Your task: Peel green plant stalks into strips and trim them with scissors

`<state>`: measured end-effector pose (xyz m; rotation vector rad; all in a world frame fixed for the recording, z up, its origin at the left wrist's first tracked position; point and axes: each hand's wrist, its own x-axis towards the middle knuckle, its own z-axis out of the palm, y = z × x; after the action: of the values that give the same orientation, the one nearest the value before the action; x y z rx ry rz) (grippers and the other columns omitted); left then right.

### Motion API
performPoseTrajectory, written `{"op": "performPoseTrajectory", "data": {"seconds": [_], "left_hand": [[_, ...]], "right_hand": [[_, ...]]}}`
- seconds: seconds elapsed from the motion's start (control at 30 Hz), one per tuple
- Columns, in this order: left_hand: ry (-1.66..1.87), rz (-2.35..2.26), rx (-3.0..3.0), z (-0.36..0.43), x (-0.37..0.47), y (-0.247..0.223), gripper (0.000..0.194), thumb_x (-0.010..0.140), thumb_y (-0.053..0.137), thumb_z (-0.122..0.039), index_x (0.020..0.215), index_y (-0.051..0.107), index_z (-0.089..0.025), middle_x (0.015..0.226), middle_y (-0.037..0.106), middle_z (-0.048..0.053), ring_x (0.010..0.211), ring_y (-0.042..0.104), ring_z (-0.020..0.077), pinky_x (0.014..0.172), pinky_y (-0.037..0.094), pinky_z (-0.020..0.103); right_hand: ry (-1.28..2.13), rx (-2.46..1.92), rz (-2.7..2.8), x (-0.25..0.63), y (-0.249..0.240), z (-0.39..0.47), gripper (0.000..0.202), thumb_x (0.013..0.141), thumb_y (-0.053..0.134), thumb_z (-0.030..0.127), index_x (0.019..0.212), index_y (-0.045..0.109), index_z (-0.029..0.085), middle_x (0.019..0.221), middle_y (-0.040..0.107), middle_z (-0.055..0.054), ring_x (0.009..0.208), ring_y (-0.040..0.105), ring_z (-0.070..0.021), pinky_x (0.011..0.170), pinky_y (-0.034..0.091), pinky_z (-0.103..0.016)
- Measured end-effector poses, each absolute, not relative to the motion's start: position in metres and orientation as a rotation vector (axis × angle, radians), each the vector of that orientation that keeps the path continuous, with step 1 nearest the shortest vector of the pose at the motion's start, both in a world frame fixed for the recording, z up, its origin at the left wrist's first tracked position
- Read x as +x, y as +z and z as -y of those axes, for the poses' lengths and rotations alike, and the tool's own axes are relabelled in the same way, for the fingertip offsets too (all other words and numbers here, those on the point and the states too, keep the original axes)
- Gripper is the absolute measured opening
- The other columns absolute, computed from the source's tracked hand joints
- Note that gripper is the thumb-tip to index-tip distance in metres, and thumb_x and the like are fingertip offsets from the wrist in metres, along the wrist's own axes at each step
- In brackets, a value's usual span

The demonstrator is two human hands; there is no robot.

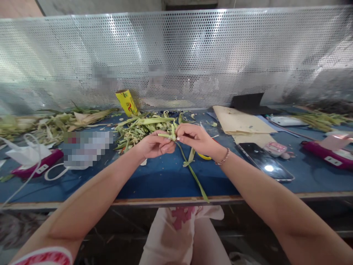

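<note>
My left hand (158, 143) is closed, pinching a small folded piece of green husk (173, 134) from the left. From the right, the thumb and fingers of my right hand (195, 137) close on the same piece, so both hands nearly meet. A long green strip (195, 177) trails from below the hands to the table's front edge. Just behind my hands lies a heap of cut green husk strips (143, 127). A yellow loop handle (204, 157), perhaps of scissors, shows partly under my right wrist.
A yellow cardboard tube (127, 103) leans by the perforated metal screen (176, 55). At right are brown paper (242, 121), a phone (264, 162) and a pink case (275, 148). Purple power strips (325, 154) and white cables (35, 173) lie at the sides, with more husks (60, 123) at left.
</note>
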<state>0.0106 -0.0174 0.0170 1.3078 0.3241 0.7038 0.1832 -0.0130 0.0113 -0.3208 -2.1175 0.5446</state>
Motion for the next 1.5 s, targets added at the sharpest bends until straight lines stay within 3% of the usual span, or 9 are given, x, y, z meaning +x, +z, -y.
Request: {"op": "performPoseTrajectory", "data": {"seconds": [0.27, 0.43, 0.8, 0.97, 1.17, 1.27, 1.4, 1.5], "left_hand": [[0.761, -0.446, 1.37, 0.011, 0.01, 0.01, 0.036, 0.068, 0.055, -0.018, 0.037, 0.037, -0.013, 0.038, 0.038, 0.0, 0.039, 0.036, 0.0064, 0.046, 0.029, 0.025], [0.767, -0.465, 1.353, 0.011, 0.012, 0.007, 0.034, 0.072, 0.05, -0.016, 0.04, 0.04, -0.013, 0.036, 0.034, -0.002, 0.037, 0.033, 0.0057, 0.044, 0.027, 0.023], [0.556, -0.541, 1.179, 0.014, 0.009, 0.02, 0.04, 0.065, 0.05, -0.011, 0.034, 0.025, -0.015, 0.029, 0.017, -0.006, 0.03, 0.021, 0.0031, 0.037, 0.023, 0.02], [0.539, -0.484, 1.12, 0.019, 0.007, 0.026, 0.044, 0.062, 0.054, -0.013, 0.035, 0.019, -0.016, 0.029, 0.014, -0.006, 0.028, 0.021, 0.0026, 0.037, 0.024, 0.02], [0.604, -0.409, 1.126, 0.026, 0.009, 0.025, 0.04, 0.066, 0.044, -0.012, 0.035, 0.018, -0.015, 0.027, 0.008, -0.006, 0.027, 0.016, 0.0032, 0.036, 0.023, 0.02], [0.609, -0.385, 1.153, 0.026, 0.009, 0.024, 0.038, 0.063, 0.044, -0.011, 0.036, 0.018, -0.015, 0.029, 0.01, -0.006, 0.027, 0.015, 0.0031, 0.036, 0.023, 0.02], [0.617, -0.457, 1.164, 0.017, 0.006, 0.02, 0.039, 0.061, 0.045, -0.011, 0.038, 0.014, -0.016, 0.032, 0.009, -0.006, 0.029, 0.018, 0.0036, 0.037, 0.025, 0.02], [0.659, -0.498, 1.146, 0.009, 0.001, 0.017, 0.036, 0.057, 0.044, -0.009, 0.041, 0.013, -0.016, 0.034, 0.006, -0.008, 0.029, 0.012, 0.0025, 0.034, 0.021, 0.018]], "right_hand": [[0.092, -0.485, 2.255, 0.188, 0.007, 0.007, 0.013, 0.081, 0.044, 0.023, 0.07, 0.044, 0.017, 0.068, 0.047, -0.001, 0.064, 0.043, -0.0106, 0.061, 0.036, -0.024], [-0.002, -0.57, 2.306, 0.188, 0.004, 0.006, 0.013, 0.081, 0.045, 0.023, 0.07, 0.045, 0.016, 0.066, 0.047, -0.001, 0.063, 0.043, -0.0106, 0.061, 0.035, -0.024], [0.591, -0.516, 2.296, 0.186, 0.011, 0.014, 0.018, 0.078, 0.045, 0.017, 0.061, 0.049, 0.015, 0.062, 0.055, 0.0, 0.061, 0.05, -0.008, 0.059, 0.038, -0.021], [0.827, -0.47, 2.14, 0.182, 0.013, 0.024, 0.019, 0.079, 0.047, 0.024, 0.063, 0.05, 0.014, 0.062, 0.054, -0.001, 0.057, 0.048, -0.0077, 0.055, 0.038, -0.021], [0.928, -0.343, 2.044, 0.179, 0.01, 0.027, 0.02, 0.08, 0.047, 0.028, 0.066, 0.049, 0.015, 0.064, 0.055, -0.001, 0.059, 0.048, -0.0077, 0.057, 0.039, -0.022], [0.792, -0.347, 2.147, 0.181, 0.012, 0.027, 0.019, 0.082, 0.045, 0.025, 0.066, 0.049, 0.015, 0.063, 0.053, -0.001, 0.058, 0.046, -0.0078, 0.055, 0.038, -0.022], [0.283, -0.345, 2.234, 0.191, 0.018, 0.024, 0.019, 0.082, 0.044, 0.024, 0.064, 0.044, 0.017, 0.059, 0.045, 0.001, 0.056, 0.041, -0.0089, 0.056, 0.037, -0.024], [0.016, -0.414, 2.152, 0.196, 0.02, 0.019, 0.013, 0.078, 0.05, 0.029, 0.079, 0.045, 0.018, 0.08, 0.049, -0.005, 0.077, 0.045, -0.0145, 0.068, 0.04, -0.029]]}}
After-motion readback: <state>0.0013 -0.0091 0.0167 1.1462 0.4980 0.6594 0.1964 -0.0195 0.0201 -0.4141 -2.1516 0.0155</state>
